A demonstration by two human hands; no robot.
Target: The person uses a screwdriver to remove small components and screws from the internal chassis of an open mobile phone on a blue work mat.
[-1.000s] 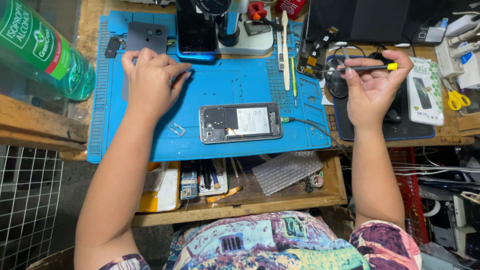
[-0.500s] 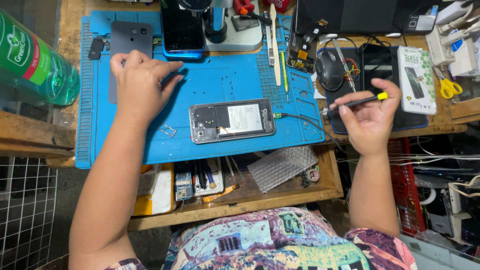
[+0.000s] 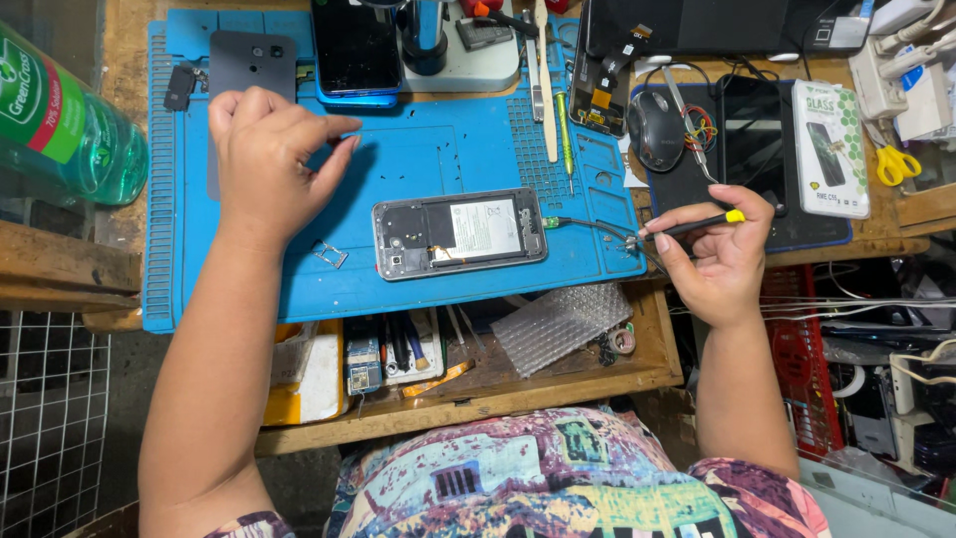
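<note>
Right of the opened phone (image 3: 459, 233), off the mat's (image 3: 448, 159) edge, the right hand (image 3: 719, 254) curls, its grip pinching a black screwdriver (image 3: 687, 226) with its tip aimed at the phone. Left of the phone and farther up the mat, the left hand (image 3: 267, 159) rests palm down, fingers loosely spread, holding nothing. A small tray (image 3: 330, 254) lies between.
</note>
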